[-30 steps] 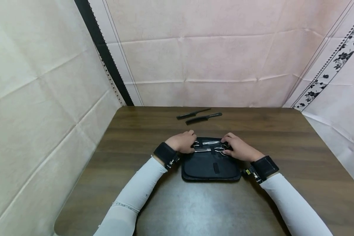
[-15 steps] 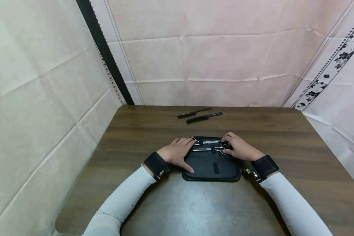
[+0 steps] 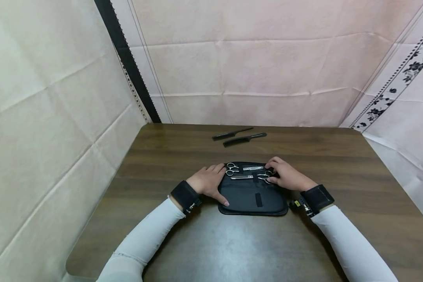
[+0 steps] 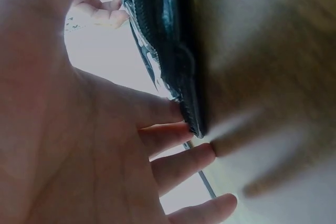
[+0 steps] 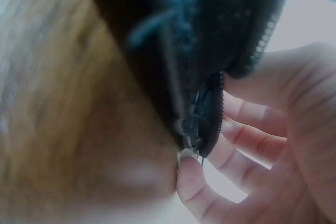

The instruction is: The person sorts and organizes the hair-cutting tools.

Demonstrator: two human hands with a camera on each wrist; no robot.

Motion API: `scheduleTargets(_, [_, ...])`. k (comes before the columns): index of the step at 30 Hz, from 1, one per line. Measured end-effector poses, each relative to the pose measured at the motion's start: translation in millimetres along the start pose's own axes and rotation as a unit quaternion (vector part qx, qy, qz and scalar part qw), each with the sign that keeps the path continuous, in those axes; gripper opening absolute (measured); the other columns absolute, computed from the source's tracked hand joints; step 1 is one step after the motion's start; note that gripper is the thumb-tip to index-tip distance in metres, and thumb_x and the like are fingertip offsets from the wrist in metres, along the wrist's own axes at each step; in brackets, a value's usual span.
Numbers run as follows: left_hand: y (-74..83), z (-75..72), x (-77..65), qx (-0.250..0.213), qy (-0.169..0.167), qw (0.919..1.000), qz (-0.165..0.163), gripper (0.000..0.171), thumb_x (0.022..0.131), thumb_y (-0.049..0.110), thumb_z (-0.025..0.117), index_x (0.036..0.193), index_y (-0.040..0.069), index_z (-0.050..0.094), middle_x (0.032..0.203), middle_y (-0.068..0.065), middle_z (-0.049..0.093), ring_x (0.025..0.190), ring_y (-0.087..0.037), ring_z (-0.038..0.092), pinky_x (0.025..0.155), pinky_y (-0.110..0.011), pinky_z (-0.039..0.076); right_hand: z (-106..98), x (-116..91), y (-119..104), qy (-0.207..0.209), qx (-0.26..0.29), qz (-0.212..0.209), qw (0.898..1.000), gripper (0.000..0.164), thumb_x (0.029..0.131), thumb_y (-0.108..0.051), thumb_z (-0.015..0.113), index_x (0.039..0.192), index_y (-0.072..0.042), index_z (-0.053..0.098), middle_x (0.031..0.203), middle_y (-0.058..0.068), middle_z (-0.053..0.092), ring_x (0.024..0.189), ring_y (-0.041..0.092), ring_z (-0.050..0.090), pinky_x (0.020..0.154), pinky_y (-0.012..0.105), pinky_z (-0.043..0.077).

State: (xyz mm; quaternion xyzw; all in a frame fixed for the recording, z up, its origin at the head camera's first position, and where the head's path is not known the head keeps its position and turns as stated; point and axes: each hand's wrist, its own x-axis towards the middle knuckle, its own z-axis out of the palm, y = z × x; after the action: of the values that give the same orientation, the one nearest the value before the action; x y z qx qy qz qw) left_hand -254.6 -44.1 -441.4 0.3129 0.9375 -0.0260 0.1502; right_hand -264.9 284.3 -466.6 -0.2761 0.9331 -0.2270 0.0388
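Observation:
A black zip-edged scissors case lies opened flat on the table. Two pairs of silver scissors lie across its far half: one has its finger loops at the left, the other has its handles at the right, partly behind my fingers. My left hand rests along the case's left edge, fingers extended and thumb spread over the near-left part. In the left wrist view its fingertips touch the zipped edge. My right hand grips the case's right edge, fingers bent at the far corner and thumb beside the scissors handles.
Two black combs, a thin-tailed one and a wider-handled one, lie behind the case. The wooden table has pale cloth walls behind it and at both sides.
My left hand has drawn back from the scissors loops to the left edge of the case and spread its thumb, uncovering the loops. The right hand stays in place.

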Motion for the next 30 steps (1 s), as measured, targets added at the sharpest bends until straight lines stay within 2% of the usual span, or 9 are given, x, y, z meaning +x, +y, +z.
scheduleTargets(9, [2.6, 4.2, 2.6, 0.004, -0.003, 1.0, -0.004, 0.131, 0.07, 0.085, 0.073, 0.165, 0.01, 0.024, 0.173, -0.01, 0.021, 0.158, -0.028, 0.026, 0.124, -0.052, 0.031, -3, -1, 0, -0.018, 0.008, 0.018, 1.0, 0.037, 0.095, -0.013, 0.076, 0.127, 0.002, 0.065, 0.129, 0.02, 0.057, 0.104, 0.03, 0.066, 0.086, 0.045, 0.057])
scheduleTargets(17, [-1.7, 4.0, 4.4, 0.01, 0.012, 0.9999, -0.004, 0.129, 0.068, 0.089, 0.071, 0.164, 0.014, 0.027, 0.172, -0.007, 0.025, 0.157, -0.026, 0.029, 0.122, -0.052, 0.034, -15, 10, -3, -0.04, -0.004, 0.014, 0.999, 0.037, 0.091, -0.013, 0.08, 0.122, 0.004, 0.069, 0.121, 0.019, 0.061, 0.097, 0.028, 0.065, 0.084, 0.045, 0.057])
scheduleTargets(26, [-15.1, 0.6, 8.6, 0.01, 0.038, 0.9991, 0.013, 0.11, 0.071, 0.087, 0.071, 0.154, 0.02, 0.041, 0.166, -0.002, 0.035, 0.149, -0.024, 0.04, 0.114, -0.053, 0.043, -18, 15, -7, -0.056, -0.008, 0.025, 0.998, 0.037, 0.091, -0.012, 0.08, 0.123, 0.003, 0.068, 0.124, 0.018, 0.06, 0.099, 0.028, 0.063, 0.084, 0.045, 0.055])
scheduleTargets(30, [-20.2, 1.9, 10.7, 0.014, 0.045, 0.9987, 0.018, 0.101, 0.071, 0.088, 0.07, 0.144, 0.023, 0.047, 0.162, -0.001, 0.039, 0.144, -0.025, 0.044, 0.113, -0.052, 0.044, -18, 15, -10, -0.06, -0.005, 0.025, 0.998, 0.038, 0.091, -0.013, 0.08, 0.124, 0.003, 0.067, 0.126, 0.019, 0.059, 0.101, 0.029, 0.063, 0.086, 0.045, 0.055])
